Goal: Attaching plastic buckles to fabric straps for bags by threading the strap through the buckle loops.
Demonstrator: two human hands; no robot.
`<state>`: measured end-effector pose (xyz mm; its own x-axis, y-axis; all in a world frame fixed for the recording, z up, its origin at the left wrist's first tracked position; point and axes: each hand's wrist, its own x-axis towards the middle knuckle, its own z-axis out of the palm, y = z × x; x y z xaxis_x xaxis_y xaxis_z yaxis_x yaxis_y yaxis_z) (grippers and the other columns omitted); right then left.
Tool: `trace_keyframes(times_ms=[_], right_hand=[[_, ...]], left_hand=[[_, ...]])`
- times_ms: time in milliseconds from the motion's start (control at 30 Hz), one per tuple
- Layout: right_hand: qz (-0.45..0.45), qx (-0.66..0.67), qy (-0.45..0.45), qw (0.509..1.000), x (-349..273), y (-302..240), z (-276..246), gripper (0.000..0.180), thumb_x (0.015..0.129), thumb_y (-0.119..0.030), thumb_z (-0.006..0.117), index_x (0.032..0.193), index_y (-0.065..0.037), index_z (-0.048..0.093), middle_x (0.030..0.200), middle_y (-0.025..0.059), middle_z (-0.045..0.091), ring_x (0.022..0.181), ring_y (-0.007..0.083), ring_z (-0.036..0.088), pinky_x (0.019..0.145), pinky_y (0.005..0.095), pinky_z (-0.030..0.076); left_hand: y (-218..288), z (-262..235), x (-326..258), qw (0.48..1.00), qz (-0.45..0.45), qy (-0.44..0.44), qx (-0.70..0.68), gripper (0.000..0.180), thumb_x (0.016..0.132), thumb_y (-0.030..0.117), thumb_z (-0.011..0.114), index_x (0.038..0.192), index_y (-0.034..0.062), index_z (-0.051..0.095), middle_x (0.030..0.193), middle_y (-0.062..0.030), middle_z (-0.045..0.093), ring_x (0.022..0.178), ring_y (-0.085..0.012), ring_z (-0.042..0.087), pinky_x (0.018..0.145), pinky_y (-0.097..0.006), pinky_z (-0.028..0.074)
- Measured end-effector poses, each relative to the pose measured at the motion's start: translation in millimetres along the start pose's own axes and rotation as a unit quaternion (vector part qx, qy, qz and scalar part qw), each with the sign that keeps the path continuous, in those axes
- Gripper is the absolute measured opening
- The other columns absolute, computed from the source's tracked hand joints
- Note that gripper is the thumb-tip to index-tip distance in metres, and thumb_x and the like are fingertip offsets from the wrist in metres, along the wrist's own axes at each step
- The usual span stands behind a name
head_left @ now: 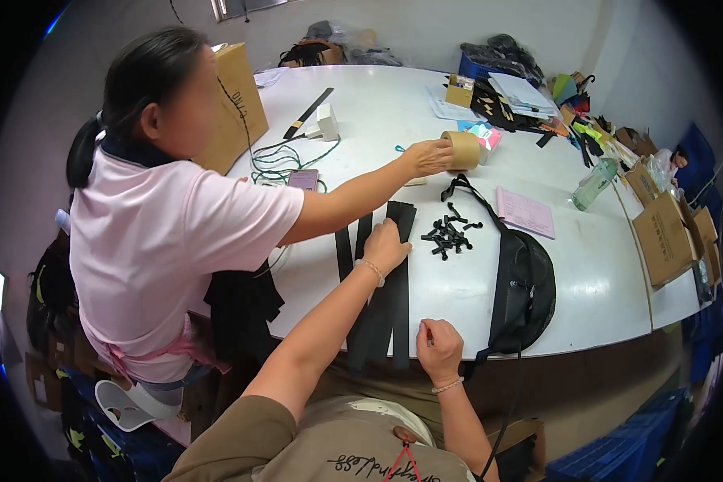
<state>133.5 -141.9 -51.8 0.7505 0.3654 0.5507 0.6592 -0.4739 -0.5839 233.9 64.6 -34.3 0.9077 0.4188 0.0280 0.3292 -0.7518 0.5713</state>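
Note:
My left hand (386, 247) is closed over the upper part of a bundle of long black strips (387, 309), which lie on the white table and hang over its near edge. My right hand (439, 350) is curled shut by the table's near edge, just right of the strips; whatever it may hold is hidden. A pile of small black plastic pieces (448, 237) lies to the right of my left hand. Farther right, a black waist bag (524, 285) rests with its strap stretched out. Beyond the pile, a co-worker's hand (428, 157) touches a roll of tan tape (463, 150).
A co-worker in a pink shirt (165, 217) stands at my left, one arm reaching across the table (594, 265). A pink paper pad (525, 212), a clear bottle (594, 184), a white charger (324, 122) with green cord and cardboard boxes (665, 238) are around.

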Motion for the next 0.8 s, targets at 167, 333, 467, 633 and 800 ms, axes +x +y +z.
trace_keyframes(times_ms=[167, 333, 467, 633, 800], right_hand=[[0.004, 0.005, 0.002, 1.0, 0.5, -0.2, 0.1, 0.004, 0.074, -0.001, 0.061, 0.074, -0.004, 0.058, 0.059, 0.0101, 0.049, 0.054, 0.0282, 0.05, 0.049, 0.0381, 0.04], [0.014, 0.011, 0.004, 1.0, 2.4, -1.8, 1.3, 0.004, 0.075, -0.001, 0.061, 0.074, -0.004, 0.058, 0.058, 0.0094, 0.048, 0.053, 0.0271, 0.05, 0.049, 0.0377, 0.039], [0.052, 0.031, 0.002, 0.998, 1.1, 3.6, -1.1, 0.002, 0.076, -0.002, 0.062, 0.076, -0.003, 0.059, 0.059, 0.0082, 0.05, 0.052, 0.0238, 0.05, 0.048, 0.0346, 0.04], [0.259, 0.296, -0.052, 0.918, 1.3, 13.2, -11.0, 0.018, 0.091, -0.009, 0.052, 0.097, 0.002, 0.064, 0.067, 0.0019, 0.057, 0.057, 0.0089, 0.049, 0.054, 0.0237, 0.042], [0.305, 0.53, 0.024, 0.791, 14.2, -8.0, -33.6, 0.02, 0.091, -0.009, 0.053, 0.101, 0.006, 0.061, 0.073, 0.0042, 0.06, 0.061, 0.0094, 0.052, 0.058, 0.0221, 0.043]], left_hand=[[-10.5, -4.3, -24.1, 0.996, 0.027, 0.06, -0.067, 0.044, 0.073, 0.022, 0.07, 0.105, -0.004, 0.055, 0.098, -0.0197, 0.058, 0.089, -0.0315, 0.059, 0.081, -0.036, 0.048], [1.6, -31.0, -64.5, 0.96, 0.113, 0.04, -0.254, 0.034, 0.088, 0.019, 0.054, 0.112, -0.0057, 0.053, 0.094, -0.0154, 0.057, 0.083, -0.0277, 0.059, 0.075, -0.035, 0.05], [21.3, -55.1, -105.5, 0.84, 0.037, -0.158, -0.518, 0.031, 0.095, 0.016, 0.042, 0.116, -0.0047, 0.052, 0.093, -0.0084, 0.055, 0.078, -0.0158, 0.058, 0.068, -0.029, 0.052], [23.9, -62.3, -154.2, 0.771, -0.012, -0.274, -0.575, 0.033, 0.098, 0.016, 0.036, 0.122, -0.0001, 0.051, 0.079, -0.0033, 0.057, 0.069, -0.0078, 0.057, 0.062, -0.021, 0.05], [15.2, -53.7, -181.9, 0.736, -0.065, -0.349, -0.576, 0.032, 0.097, 0.014, 0.037, 0.123, -0.0014, 0.049, 0.086, -0.0043, 0.057, 0.074, -0.009, 0.059, 0.064, -0.024, 0.055]])
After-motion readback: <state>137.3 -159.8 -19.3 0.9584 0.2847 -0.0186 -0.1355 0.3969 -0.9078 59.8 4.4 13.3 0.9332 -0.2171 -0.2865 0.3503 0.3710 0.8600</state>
